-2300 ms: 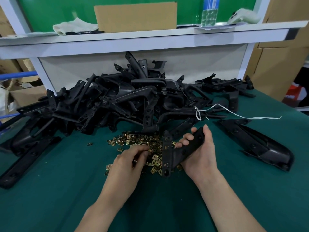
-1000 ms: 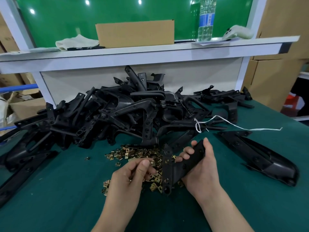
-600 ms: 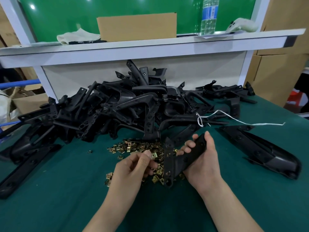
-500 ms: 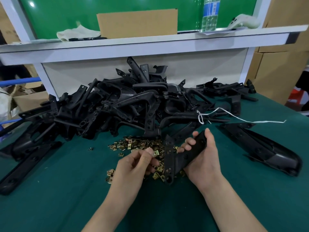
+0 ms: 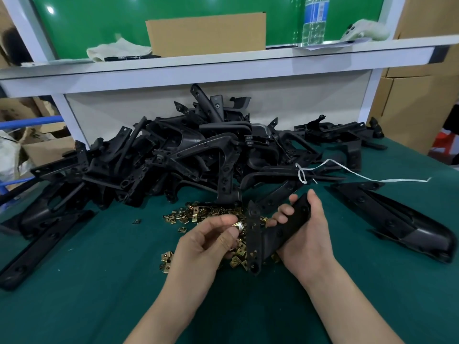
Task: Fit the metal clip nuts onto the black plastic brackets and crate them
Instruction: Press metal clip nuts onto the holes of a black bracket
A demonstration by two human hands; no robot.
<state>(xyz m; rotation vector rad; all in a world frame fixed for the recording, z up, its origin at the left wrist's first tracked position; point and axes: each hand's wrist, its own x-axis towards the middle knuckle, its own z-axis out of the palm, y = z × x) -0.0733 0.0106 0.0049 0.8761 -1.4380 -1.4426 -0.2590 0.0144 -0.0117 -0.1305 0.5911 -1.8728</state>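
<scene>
I see the left hand over the middle of the green tabletop. Its thumb and forefinger are drawn in narrow and pinch one brass-coloured clip nut, while its other fingers curl loosely underneath. The clip nut sits right at the left edge of the black plastic bracket; from here I cannot tell whether it is touching or just short of it. The right hand grips that bracket from the right. The thumb lies along its far side and the fingers are wrapped round its upper arm, so the bracket's narrow limb stands steeply with its lower end near the tabletop. Beneath and just beyond both hands lies the loose pile of clip nuts, with one stray nut apart to the left. Farther back is the heap of black brackets, which reaches the white back panel. A white string trails from the heap to the right. One long bracket lies alone at the right. On the shelf above stand a cardboard box and a bottle.
</scene>
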